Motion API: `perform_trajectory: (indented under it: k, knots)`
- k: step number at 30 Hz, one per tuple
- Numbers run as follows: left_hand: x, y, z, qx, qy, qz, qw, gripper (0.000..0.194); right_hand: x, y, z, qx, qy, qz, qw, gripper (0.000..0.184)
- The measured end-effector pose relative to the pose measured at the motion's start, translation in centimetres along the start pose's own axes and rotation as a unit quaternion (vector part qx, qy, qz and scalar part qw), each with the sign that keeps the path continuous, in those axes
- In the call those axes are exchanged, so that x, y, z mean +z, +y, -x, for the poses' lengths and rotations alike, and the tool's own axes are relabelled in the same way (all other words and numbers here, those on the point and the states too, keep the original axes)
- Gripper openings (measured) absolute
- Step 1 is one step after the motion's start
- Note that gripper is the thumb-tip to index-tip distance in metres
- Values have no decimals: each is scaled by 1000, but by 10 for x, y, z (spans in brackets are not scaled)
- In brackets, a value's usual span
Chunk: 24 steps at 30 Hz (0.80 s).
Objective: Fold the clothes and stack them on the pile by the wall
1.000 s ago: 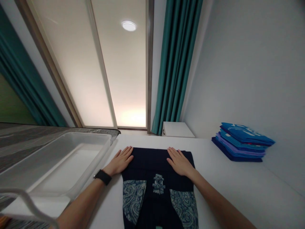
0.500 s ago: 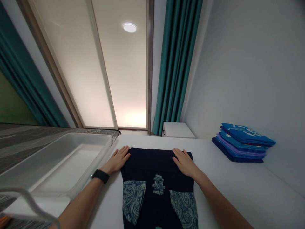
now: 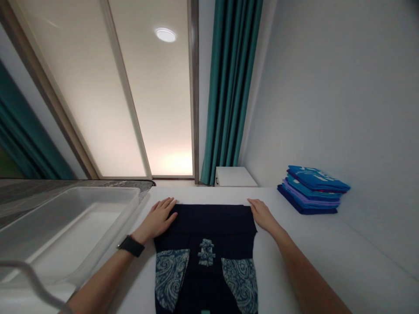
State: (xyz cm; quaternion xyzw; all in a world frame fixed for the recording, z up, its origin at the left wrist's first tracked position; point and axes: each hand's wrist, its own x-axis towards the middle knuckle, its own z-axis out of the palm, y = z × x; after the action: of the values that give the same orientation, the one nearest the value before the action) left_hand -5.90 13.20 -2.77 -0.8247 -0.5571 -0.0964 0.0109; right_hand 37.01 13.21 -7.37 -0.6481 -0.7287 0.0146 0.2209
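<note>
Dark navy trousers (image 3: 209,220) lie flat and front up on the white table (image 3: 278,270), with paisley pocket patches and a patterned knot trim in the middle. Their lower part runs out of view. My left hand (image 3: 161,218), with a black watch on its wrist, rests flat on the top left corner, fingers stretched. At the top right corner, my right hand (image 3: 262,214) lies along the edge with its fingers extended close together; its thumb is hidden.
A translucent plastic bin (image 3: 98,222) stands left of the table. Folded blue and purple clothes (image 3: 312,192) are stacked at the right by the wall. Behind are a small white cabinet (image 3: 234,176) and teal curtains (image 3: 229,96). A grey curved bar (image 3: 36,283) crosses the lower left.
My right hand has slid outward from the top of the trousers to their right corner. My left hand stays at the left corner. The whole view has shifted slightly.
</note>
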Motion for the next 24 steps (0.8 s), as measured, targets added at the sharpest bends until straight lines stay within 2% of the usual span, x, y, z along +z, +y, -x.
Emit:
perform_trajectory:
  k: [4, 9, 14, 18, 24]
  knots:
    - [-7, 41, -20, 95, -2, 26, 995, 49, -1, 1, 1, 32, 9, 27, 999, 42]
    - [-1, 111, -52, 226, -7, 44, 973, 46, 3, -9, 0, 50, 16, 44, 998, 37]
    - [17, 174, -65, 273, -8, 38, 961, 53, 1, -20, 3, 68, 22, 65, 995, 24]
    - [32, 195, -63, 278, 7, 46, 960, 55, -1, -25, 3, 83, 28, 43, 995, 14]
    - [45, 197, -59, 254, 32, 66, 965, 55, 2, -24, -2, 99, 32, -38, 994, 18]
